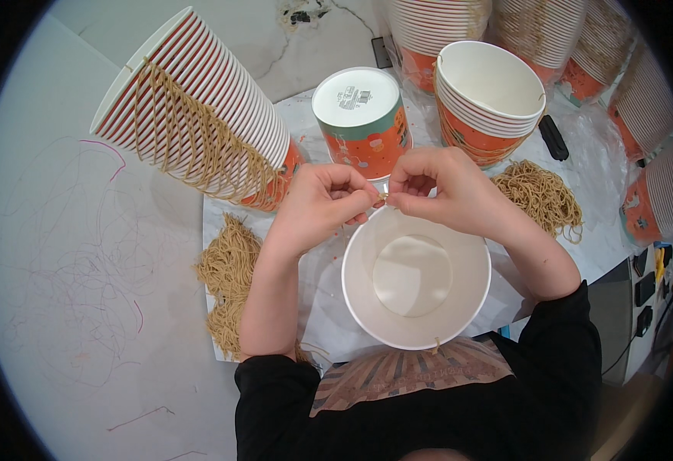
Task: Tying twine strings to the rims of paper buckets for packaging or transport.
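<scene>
A white-lined paper bucket [471, 280] stands in front of me with its mouth facing up. At its far rim both my hands meet in a pinch on a small bit of tan cord [383, 197]. My left hand [313, 203] is closed, thumb and forefinger pressed together on the cord. From the other side my right hand [448, 188] pinches it too, finger and thumb touching. Another short cord end [434, 346] shows at the bucket's near rim. Whether the cord is knotted at the far rim is hidden by my fingers.
A tall stack of buckets [206, 100] strung with cord leans at the left. An upturned orange bucket [359, 123] and a short stack [490, 100] stand behind. Cord piles lie left [229, 280] and right [540, 196]. Wrapped stacks [440, 31] fill the far right, near a black object [553, 138].
</scene>
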The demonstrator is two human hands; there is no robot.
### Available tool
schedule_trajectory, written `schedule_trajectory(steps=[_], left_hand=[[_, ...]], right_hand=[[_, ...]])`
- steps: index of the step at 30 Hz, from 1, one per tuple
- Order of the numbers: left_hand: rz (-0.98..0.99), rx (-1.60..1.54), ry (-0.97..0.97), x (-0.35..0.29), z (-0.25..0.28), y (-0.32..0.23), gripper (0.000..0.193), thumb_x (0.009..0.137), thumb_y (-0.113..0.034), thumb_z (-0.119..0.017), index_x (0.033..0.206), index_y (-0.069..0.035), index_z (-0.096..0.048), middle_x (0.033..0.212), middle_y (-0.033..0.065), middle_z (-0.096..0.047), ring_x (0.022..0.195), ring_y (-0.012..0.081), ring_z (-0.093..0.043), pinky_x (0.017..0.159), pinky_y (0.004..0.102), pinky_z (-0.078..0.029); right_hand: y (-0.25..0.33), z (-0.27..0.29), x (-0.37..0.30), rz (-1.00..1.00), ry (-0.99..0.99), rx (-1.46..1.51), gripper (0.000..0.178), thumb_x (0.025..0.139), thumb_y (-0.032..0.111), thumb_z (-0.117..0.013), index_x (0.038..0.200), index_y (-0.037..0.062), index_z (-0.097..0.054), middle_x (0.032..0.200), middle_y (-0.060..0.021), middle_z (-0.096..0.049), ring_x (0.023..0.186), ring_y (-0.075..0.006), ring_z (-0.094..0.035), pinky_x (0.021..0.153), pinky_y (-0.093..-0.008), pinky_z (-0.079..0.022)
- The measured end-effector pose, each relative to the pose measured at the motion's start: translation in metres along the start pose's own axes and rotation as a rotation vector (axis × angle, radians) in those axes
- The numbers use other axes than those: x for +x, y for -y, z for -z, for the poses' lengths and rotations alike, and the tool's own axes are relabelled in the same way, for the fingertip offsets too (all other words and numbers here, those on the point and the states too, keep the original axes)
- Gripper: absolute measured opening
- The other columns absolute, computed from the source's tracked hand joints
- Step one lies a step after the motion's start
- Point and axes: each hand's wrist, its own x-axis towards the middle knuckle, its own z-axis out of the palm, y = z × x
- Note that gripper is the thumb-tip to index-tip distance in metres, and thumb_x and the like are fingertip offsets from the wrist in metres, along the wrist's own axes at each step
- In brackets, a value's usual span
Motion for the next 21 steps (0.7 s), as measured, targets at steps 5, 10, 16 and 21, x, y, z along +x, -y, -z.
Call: schedule_trajectory(steps=[5, 10, 16, 21], left_hand=[[-0.058, 0.034, -0.027, 0.002, 0.002, 0.008, 0.007, 0.088, -0.002, -0.07, 0.09, 0.002, -0.075, 0.08, 0.0043, -0.074, 0.071, 0.0058, -0.067, 0.063, 0.0201, -0.051], [-0.165, 0.227, -0.116, 0.005, 0.003, 0.013, 0.009, 0.082, 0.001, -0.067, 0.087, 0.003, -0.075, 0.08, 0.0046, -0.074, 0.071, 0.006, -0.066, 0.067, 0.021, -0.052], [-0.221, 0.341, -0.292, 0.005, 0.004, 0.015, 0.008, 0.084, 0.001, -0.068, 0.089, 0.003, -0.074, 0.086, 0.005, -0.075, 0.075, 0.0064, -0.067, 0.07, 0.0216, -0.054], [-0.231, 0.179, -0.18, -0.004, 0.015, 0.004, 0.014, 0.085, -0.006, -0.073, 0.095, 0.002, -0.075, 0.084, 0.0036, -0.076, 0.074, 0.0064, -0.067, 0.069, 0.0243, -0.055]], right_hand=[[0.003, 0.001, -0.001, 0.005, 0.028, -0.005, 0.013, 0.09, 0.009, -0.074, 0.092, -0.0019, -0.069, 0.084, -0.0043, -0.067, 0.078, -0.0107, -0.065, 0.07, -0.0262, -0.054], [0.002, 0.0, -0.001, 0.048, 0.038, -0.034, 0.01, 0.089, 0.008, -0.074, 0.092, -0.0004, -0.07, 0.085, -0.0048, -0.069, 0.076, -0.0138, -0.066, 0.068, -0.0274, -0.054], [0.007, 0.003, -0.002, 0.146, 0.044, -0.117, 0.01, 0.085, 0.008, -0.073, 0.088, -0.0001, -0.068, 0.081, -0.012, -0.069, 0.074, -0.0255, -0.069, 0.066, -0.0357, -0.053], [0.008, 0.002, -0.003, 0.096, 0.063, -0.092, 0.01, 0.084, 0.008, -0.073, 0.087, -0.0007, -0.068, 0.08, -0.0121, -0.068, 0.073, -0.0258, -0.068, 0.065, -0.0356, -0.053]])
